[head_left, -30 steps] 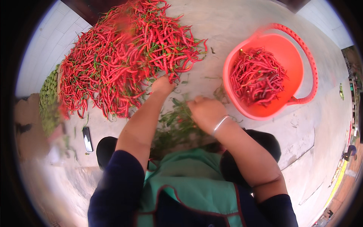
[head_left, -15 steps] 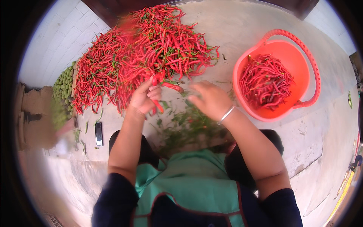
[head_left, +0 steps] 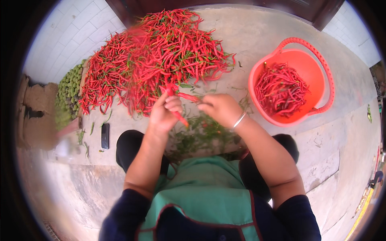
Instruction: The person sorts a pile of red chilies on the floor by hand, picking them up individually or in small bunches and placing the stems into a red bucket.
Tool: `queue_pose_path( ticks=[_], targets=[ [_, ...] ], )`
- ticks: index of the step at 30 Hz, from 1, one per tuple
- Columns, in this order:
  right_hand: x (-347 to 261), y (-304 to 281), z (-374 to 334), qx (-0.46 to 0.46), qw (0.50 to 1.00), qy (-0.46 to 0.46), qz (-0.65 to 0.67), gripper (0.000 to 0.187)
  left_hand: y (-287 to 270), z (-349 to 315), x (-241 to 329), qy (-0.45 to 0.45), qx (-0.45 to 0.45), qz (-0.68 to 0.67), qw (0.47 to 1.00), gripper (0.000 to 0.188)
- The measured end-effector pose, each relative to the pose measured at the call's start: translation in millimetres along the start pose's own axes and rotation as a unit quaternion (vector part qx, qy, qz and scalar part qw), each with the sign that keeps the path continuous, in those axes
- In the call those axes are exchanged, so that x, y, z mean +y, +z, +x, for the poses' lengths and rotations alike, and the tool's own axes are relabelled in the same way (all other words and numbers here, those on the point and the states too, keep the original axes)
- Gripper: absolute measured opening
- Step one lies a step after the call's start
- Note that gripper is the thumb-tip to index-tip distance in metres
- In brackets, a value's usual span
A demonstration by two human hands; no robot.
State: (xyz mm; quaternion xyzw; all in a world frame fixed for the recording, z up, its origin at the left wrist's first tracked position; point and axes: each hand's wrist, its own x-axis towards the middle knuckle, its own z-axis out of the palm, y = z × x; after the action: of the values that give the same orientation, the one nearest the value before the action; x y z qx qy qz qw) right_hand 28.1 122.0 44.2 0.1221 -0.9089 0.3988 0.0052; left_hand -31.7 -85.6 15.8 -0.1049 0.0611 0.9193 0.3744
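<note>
My left hand (head_left: pixel 164 112) is closed around a few red chili peppers (head_left: pixel 181 119), whose ends stick out above and below the fingers. One of these chilies points right, toward my right hand (head_left: pixel 222 109). The right thumb and fingers pinch at the end of that chili; whether they grip its stem or tip is too small to tell. A large heap of red chilies (head_left: pixel 177 48) with green stems lies on the floor just beyond my left hand. To the right of my right hand stands a coral-red plastic basket (head_left: pixel 319 80) with a raised handle, partly filled with chilies (head_left: pixel 281 90).
Green leaves and stems (head_left: pixel 205 134) are scattered on the floor between my knees. A dark phone (head_left: pixel 105 135) lies at the left, near a pile of small green round fruits (head_left: pixel 71 86). A dark door (head_left: pixel 277 12) and white tiled wall (head_left: pixel 68 32) stand at the back.
My left hand has shifted slightly right with its chilies. My right hand, apart and blurred before, now meets the end of one chili. The whole view has tilted slightly.
</note>
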Motion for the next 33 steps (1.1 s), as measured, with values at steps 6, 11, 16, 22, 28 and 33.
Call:
queue_pose_path(
  ticks=[6, 11, 16, 22, 28, 33],
  targets=[
    [-21.0, -25.4, -12.8, 0.0, 0.98, -0.058, 0.19, 0.016, 3.8, 6.2, 0.8, -0.035, -0.018, -0.028, 0.999, 0.013],
    [8.3, -45.0, -29.4, -0.076, 0.996, -0.03, -0.043, 0.013, 25.4, 41.0, -8.5, 0.019, 0.026, 0.034, 0.999, 0.011],
    [45.4, -21.0, -44.4, -0.235, 0.927, 0.07, -0.285, 0.02, 109.2, 147.9, -126.6, -0.074, -0.037, 0.205, 0.975, 0.032],
    [31.9, -26.9, -24.4, -0.187, 0.921, 0.126, -0.318, 0.016, 32.9, 148.3, -126.5, 0.1, 0.025, 0.614, 0.782, 0.042],
    [30.6, -11.6, 1.7, -0.139, 0.953, 0.032, -0.266, 0.016, -148.7, 52.7, 64.6, 0.294, 0.394, 0.767, 0.412, 0.03],
    [22.6, 11.7, 14.8, -0.199, 0.946, 0.018, -0.255, 0.019, -193.8, 14.3, 109.3, 0.145, 0.513, 0.81, 0.245, 0.046]
  ],
)
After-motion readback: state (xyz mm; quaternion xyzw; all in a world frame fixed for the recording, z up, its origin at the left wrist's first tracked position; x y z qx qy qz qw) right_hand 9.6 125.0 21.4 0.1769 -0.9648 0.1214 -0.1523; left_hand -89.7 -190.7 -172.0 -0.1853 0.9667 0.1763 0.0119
